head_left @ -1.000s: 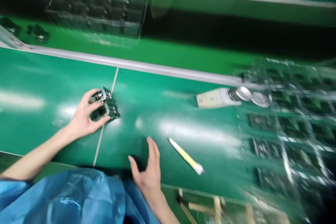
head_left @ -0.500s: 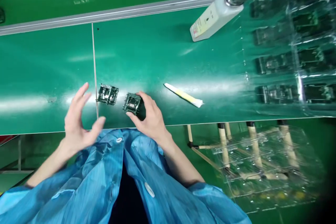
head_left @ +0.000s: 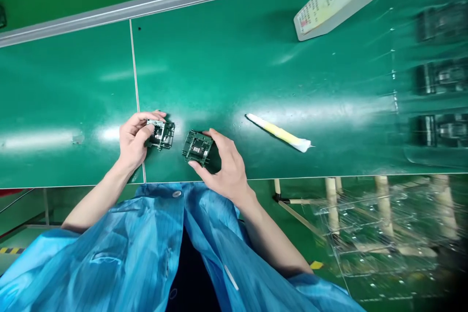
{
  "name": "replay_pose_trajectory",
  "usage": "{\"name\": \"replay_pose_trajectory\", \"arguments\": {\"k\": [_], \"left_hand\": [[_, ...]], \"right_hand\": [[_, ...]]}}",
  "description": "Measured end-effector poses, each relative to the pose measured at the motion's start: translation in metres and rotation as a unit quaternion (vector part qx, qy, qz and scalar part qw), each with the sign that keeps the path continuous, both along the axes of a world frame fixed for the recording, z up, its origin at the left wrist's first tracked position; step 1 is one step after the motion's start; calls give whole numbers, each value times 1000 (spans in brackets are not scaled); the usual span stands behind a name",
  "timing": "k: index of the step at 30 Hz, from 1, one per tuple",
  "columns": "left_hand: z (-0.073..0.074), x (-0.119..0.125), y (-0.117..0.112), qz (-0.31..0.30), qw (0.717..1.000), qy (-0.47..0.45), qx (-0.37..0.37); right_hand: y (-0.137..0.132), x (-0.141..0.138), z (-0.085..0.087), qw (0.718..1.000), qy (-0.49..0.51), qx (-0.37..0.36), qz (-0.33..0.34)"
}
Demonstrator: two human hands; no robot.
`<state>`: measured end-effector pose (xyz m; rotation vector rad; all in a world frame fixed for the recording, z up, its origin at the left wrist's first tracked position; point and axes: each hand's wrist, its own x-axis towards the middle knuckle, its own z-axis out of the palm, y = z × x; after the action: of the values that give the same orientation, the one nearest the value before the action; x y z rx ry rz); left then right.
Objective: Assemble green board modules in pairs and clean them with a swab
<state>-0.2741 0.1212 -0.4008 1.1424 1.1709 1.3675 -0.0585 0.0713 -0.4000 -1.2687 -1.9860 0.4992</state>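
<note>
My left hand (head_left: 134, 139) is closed on the left circuit board assembly (head_left: 165, 134), its thumb on top and its fingers along the far side. This assembly is a small block of green boards with pins and a frame. Just to the right, my right hand (head_left: 228, 168) grips a second circuit board assembly (head_left: 197, 147) between thumb at the near side and fingertips at the far right corner. A small gap separates the two assemblies. Whether either one is lifted off the table I cannot tell.
On the green table (head_left: 219, 68), a white tube with a yellow band (head_left: 280, 132) lies right of my right hand. A white labelled bottle (head_left: 336, 2) stands farther back. Clear trays with dark parts (head_left: 446, 75) lie at the right edge. Below the table is a pipe rack (head_left: 383, 204).
My left hand, open and apart before, has moved right and closed on the left assembly. My right hand keeps its grip on the other one. The view has shifted and come closer.
</note>
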Motion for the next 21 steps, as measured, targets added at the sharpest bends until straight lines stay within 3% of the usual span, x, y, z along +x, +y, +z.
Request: {"name": "replay_pose_trajectory", "arguments": {"k": [8,16,18,21], "left_hand": [[6,2,-6,-12,1000,17,-2],[7,-38,-27,-207,969,131,20],[9,-44,-33,-206,964,169,24],[25,-36,-39,-142,973,163,88]], "right_hand": [[0,-2,4,1000,-1,-7,1],[-5,-1,4,999,18,-38,6],[-5,0,5,999,17,-50,13],[-5,-1,14,998,29,-52,6]]}}
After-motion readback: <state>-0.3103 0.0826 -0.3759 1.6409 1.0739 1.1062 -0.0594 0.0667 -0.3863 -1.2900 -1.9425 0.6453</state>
